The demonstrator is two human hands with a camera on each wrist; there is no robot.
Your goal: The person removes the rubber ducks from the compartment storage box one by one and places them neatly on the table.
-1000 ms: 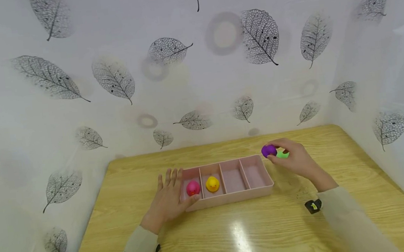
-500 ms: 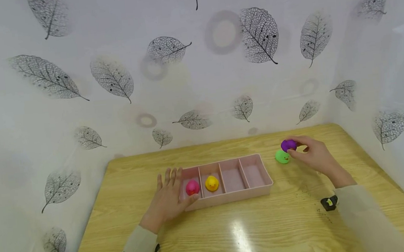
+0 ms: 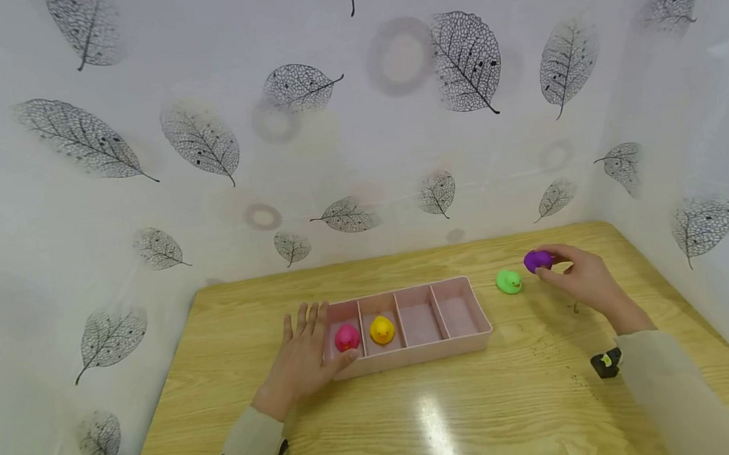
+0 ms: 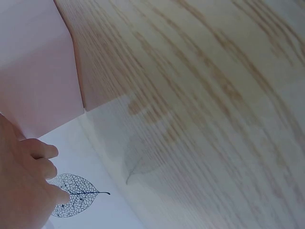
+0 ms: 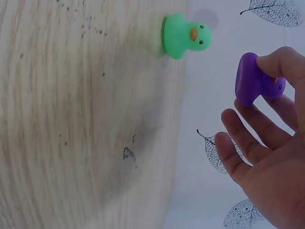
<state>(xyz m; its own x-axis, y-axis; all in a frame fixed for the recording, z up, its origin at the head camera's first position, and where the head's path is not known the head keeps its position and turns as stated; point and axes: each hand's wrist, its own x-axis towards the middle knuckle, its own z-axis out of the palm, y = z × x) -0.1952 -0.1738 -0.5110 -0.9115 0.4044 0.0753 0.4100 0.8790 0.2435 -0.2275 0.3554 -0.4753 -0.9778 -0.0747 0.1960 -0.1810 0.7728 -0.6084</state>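
Between the thumb and fingers of my right hand (image 3: 583, 280) a purple rubber duck (image 5: 255, 81) is pinched, held above the table. Just left of it in the head view, a green rubber duck (image 3: 509, 282) stands on the table. My left hand (image 3: 301, 358) rests with fingers spread against the left end of a pink divided box (image 3: 416, 356). In the box's leftmost compartment sits a pink rubber duck (image 3: 346, 337), and a yellow rubber duck (image 3: 382, 330) sits in the one beside it. The two compartments to the right hold nothing.
The wooden table (image 3: 370, 425) meets a pale curtain (image 3: 344, 156) with a leaf print at its back and sides. Small dark marks dot the tabletop near the right forearm.
My right hand has carried the purple duck to the right, from beside the box past the green duck, which now shows fully. The left hand and the box have stayed put.
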